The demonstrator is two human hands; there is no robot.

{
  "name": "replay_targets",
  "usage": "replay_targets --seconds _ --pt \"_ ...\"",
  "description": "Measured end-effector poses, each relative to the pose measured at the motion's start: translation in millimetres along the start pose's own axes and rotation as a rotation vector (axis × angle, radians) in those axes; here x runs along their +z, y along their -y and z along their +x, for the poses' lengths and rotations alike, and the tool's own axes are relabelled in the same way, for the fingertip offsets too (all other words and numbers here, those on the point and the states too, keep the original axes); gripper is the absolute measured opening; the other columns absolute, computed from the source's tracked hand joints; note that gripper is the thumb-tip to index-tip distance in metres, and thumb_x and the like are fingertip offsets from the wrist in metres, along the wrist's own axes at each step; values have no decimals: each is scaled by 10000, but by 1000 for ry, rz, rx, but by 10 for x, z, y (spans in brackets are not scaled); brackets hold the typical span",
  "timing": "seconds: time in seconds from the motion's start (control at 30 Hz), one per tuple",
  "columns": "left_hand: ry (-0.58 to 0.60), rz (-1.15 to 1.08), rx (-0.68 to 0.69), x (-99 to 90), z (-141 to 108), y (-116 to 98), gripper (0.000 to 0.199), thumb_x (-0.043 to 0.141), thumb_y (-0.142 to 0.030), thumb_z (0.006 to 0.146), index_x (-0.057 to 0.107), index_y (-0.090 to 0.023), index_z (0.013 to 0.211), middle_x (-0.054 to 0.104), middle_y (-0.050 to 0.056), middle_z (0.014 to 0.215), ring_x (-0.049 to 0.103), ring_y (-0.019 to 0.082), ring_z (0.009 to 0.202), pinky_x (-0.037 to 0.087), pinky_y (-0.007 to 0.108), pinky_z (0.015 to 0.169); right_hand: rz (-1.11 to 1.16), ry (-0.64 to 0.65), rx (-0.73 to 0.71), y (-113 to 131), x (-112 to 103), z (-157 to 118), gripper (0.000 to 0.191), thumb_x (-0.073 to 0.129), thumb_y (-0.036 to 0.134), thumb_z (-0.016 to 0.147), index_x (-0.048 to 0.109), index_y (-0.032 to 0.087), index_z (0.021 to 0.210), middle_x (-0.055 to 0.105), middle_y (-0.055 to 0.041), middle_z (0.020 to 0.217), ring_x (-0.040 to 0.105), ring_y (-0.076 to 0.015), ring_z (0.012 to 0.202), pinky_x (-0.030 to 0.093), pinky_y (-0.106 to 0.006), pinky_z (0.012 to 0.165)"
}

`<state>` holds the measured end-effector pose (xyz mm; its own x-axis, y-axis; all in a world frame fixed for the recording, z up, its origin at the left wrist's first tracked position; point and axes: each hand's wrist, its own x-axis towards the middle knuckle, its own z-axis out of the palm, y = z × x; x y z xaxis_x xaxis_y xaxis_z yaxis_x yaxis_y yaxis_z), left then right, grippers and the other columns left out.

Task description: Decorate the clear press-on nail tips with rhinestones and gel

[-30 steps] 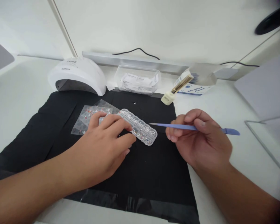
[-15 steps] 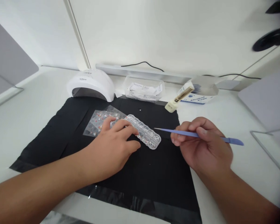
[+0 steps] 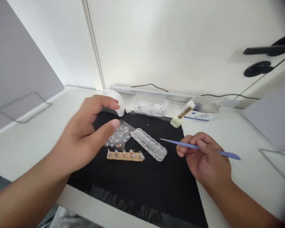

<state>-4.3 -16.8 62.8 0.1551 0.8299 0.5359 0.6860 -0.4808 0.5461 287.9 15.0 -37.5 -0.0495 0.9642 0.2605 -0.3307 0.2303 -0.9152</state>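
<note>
My left hand (image 3: 85, 133) is raised over the left side of the black mat (image 3: 142, 183), fingers and thumb apart, holding nothing. My right hand (image 3: 204, 158) grips slim purple tweezers (image 3: 187, 145), the pointed tip aimed left above the mat. Below that tip lies a clear compartment case (image 3: 149, 144) filled with tiny decorations. Beside it are clear packets (image 3: 120, 136) of small colourful charms, partly behind my left hand. Nearer me, a tan strip (image 3: 125, 155) carries several clear, decorated nail tips in a row.
A white nail lamp (image 3: 115, 95) stands behind my left hand. Along the back are a clear tub (image 3: 150, 107) of paper packets, a pale polish bottle (image 3: 177, 122) with a gold cap, and an alcohol pads box (image 3: 200, 115). Grey panels flank the white table (image 3: 237, 126).
My left hand has lifted off the case and packets and moved left, uncovering the tan strip. My right hand keeps its grip on the tweezers. The camera view has shifted.
</note>
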Motion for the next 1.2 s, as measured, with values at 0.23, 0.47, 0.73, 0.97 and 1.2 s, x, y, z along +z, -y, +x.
replay_targets --seconds 0.23,0.47,0.73,0.97,1.2 --pt "161 153 -201 -151 237 329 291 551 -388 925 562 -227 1167 615 26 1223 598 224 1072 495 412 959 -38 47 -1 -10 72 -12 145 650 307 834 649 223 715 658 -12 631 595 -161 524 474 -289 487" --pt "528 223 -153 424 232 864 589 614 -478 844 505 -225 1364 543 111 1393 497 309 1285 425 481 1063 -130 102 30 -74 67 -25 206 673 413 858 677 218 794 666 -6 679 596 -142 551 469 -288 535" --pt "613 419 -122 528 184 893 753 614 -613 814 440 -244 1448 504 131 1451 427 389 1307 311 609 1071 -172 159 1 -124 -5 -13 137 695 369 857 676 234 869 639 -6 700 607 -146 613 505 -288 595" --pt "613 474 -94 613 178 888 830 704 -591 745 430 -254 1453 530 138 1407 454 387 1268 371 588 1029 -181 238 -19 -129 -27 -24 33 691 262 860 671 253 885 634 -5 763 623 -132 646 534 -269 612" --pt "587 494 -119 610 191 904 948 730 -627 698 380 -245 1492 488 160 1427 475 411 1260 403 587 1018 -202 250 -2 -112 -37 -28 22 677 279 874 666 260 872 628 1 746 620 -124 657 530 -247 621"
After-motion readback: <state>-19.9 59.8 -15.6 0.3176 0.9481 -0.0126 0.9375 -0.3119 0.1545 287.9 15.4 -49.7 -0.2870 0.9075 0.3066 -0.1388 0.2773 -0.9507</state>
